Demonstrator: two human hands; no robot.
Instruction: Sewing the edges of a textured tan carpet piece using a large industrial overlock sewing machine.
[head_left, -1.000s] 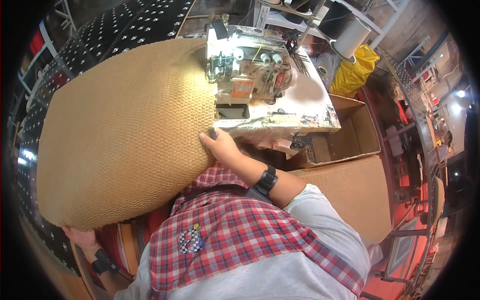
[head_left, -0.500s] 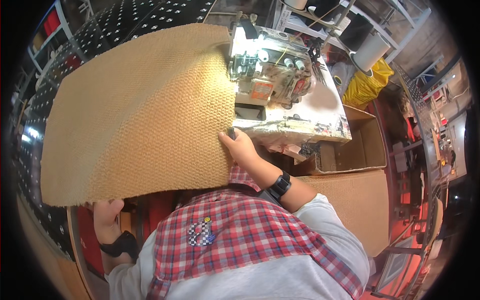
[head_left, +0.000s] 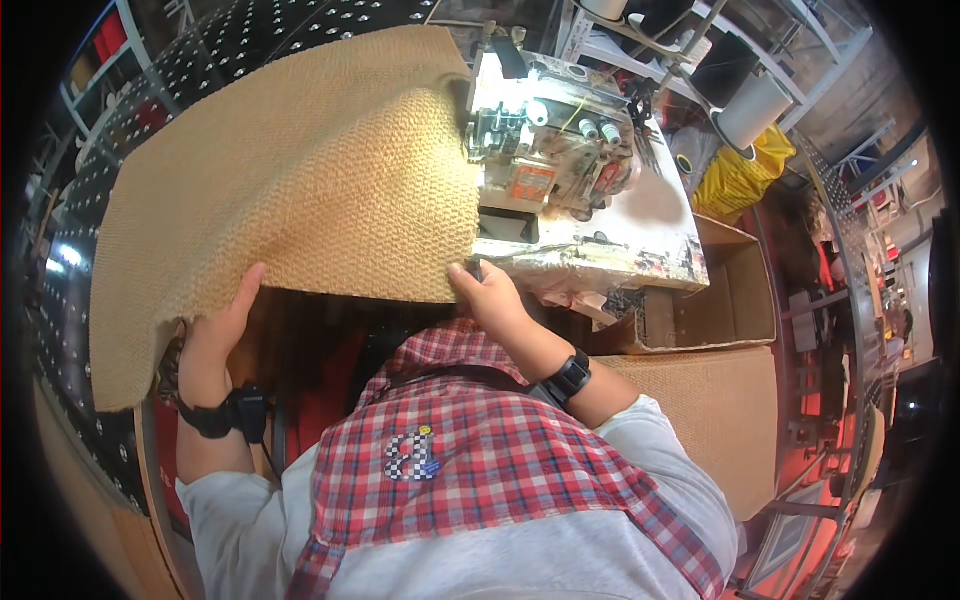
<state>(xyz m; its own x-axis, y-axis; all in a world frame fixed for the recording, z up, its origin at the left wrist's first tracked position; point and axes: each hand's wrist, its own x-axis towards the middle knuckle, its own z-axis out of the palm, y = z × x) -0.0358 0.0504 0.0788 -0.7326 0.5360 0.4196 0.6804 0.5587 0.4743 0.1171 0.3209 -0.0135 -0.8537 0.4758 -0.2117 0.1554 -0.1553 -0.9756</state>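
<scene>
A large tan woven mat (head_left: 330, 220) lies before me, its right edge against a lit sewing machine (head_left: 555, 130). Along its near edge my left hand (head_left: 225, 325) grips it, thumb on top and the other fingers hidden underneath. At the mat's near right corner my right hand (head_left: 492, 303) pinches the edge, thumb over the weave; a small dark piece shows beside its fingers. Between my hands the near edge is raised in a soft fold, and the far left corner droops past my left hand.
A black table with metal studs (head_left: 290, 35) supports the mat's far side. Right of the machine's white bed stands an open cardboard box (head_left: 735, 290), with a yellow bag (head_left: 745, 175) behind it. A white thread cone (head_left: 755, 105) sits above. More tan material (head_left: 700, 410) lies below the box.
The mat's near edge has moved away from me and bunched into a fold. My left hand has moved up and right, its thumb now on top. My right hand has barely shifted.
</scene>
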